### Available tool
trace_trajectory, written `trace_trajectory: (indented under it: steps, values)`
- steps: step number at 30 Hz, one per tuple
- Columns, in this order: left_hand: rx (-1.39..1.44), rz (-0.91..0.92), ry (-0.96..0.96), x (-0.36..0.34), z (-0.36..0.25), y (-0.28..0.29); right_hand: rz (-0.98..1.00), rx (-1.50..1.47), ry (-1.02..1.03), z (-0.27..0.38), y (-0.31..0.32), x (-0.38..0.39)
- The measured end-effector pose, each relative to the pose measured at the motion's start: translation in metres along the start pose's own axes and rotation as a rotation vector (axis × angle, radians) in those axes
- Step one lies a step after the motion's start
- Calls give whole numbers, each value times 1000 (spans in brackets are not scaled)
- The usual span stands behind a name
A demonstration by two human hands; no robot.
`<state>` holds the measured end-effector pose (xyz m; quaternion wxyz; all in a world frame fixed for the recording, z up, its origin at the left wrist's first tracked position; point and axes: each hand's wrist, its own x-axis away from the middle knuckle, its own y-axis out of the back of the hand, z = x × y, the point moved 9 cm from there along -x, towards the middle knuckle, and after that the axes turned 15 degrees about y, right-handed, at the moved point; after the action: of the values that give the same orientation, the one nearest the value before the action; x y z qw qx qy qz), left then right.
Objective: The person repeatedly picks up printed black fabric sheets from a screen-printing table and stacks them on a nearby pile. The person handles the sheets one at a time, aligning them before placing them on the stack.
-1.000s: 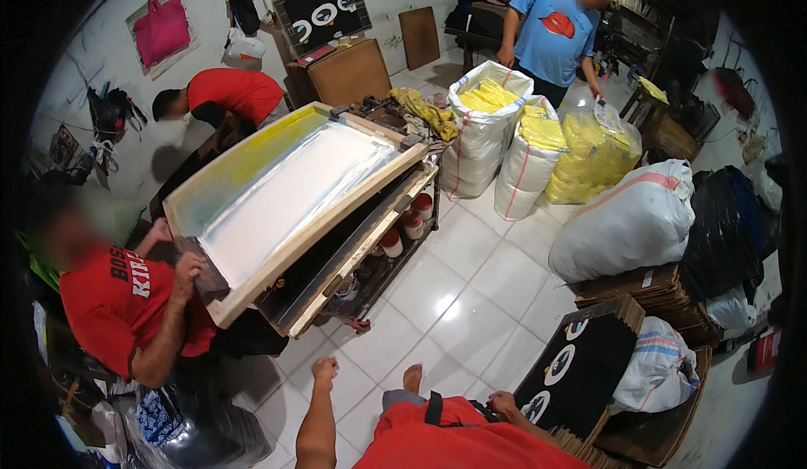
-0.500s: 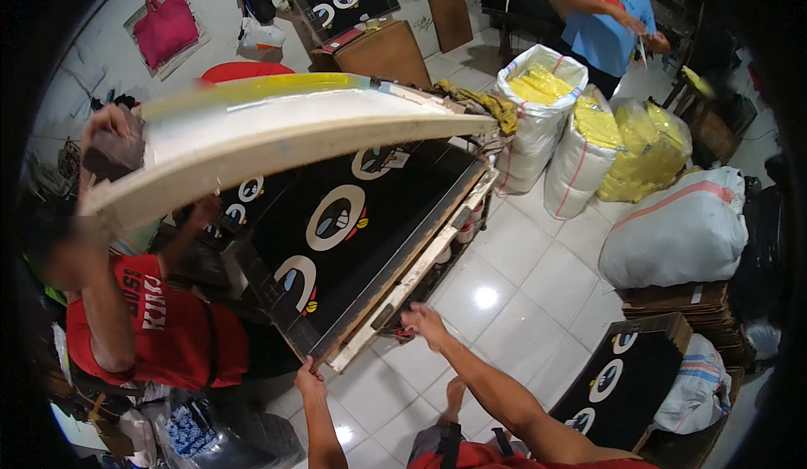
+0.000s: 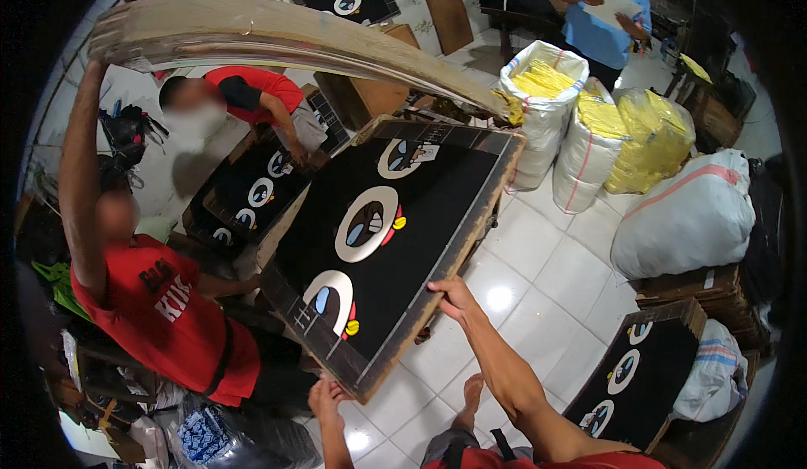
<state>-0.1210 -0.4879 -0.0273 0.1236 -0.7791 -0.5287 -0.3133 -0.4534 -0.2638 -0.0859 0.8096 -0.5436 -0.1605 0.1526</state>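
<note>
A large flat board (image 3: 402, 288) carrying black fabric with several round cartoon-face prints lies tilted in front of me. My right hand (image 3: 454, 297) grips its right edge, thumb on top and fingers beneath. My left hand (image 3: 326, 397) is at the board's near-left corner, its bent fingers against the edge; part of that contact is hidden. Above the board, a long wooden frame (image 3: 277, 32) is raised. A co-worker in a red shirt (image 3: 181, 309) holds that frame up at its left end with one raised arm, the other hand close to the board's left edge.
Another person in red (image 3: 261, 95) bends over more printed boards (image 3: 252, 175) at the back left. Open white sacks (image 3: 538, 133) of yellow items stand back right, near a person in light blue (image 3: 593, 28). A stack of printed boards (image 3: 626, 364) and a bulging white sack (image 3: 685, 217) are on the right.
The wooden frame has swung upward, exposing the printed board. My right hand has moved from beside the rail onto the board's edge. The board now sits nearer and higher in view.
</note>
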Motion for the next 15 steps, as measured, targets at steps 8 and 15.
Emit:
trace_trajectory:
  steps: [8, 15]
  values:
    - [-148, 22, -590, 80, -84, 39, -131, 31, 147, 96, 40, 271]
    - [-401, 434, -823, 213, -113, -82, -289, 5, 394, 154, 58, 508]
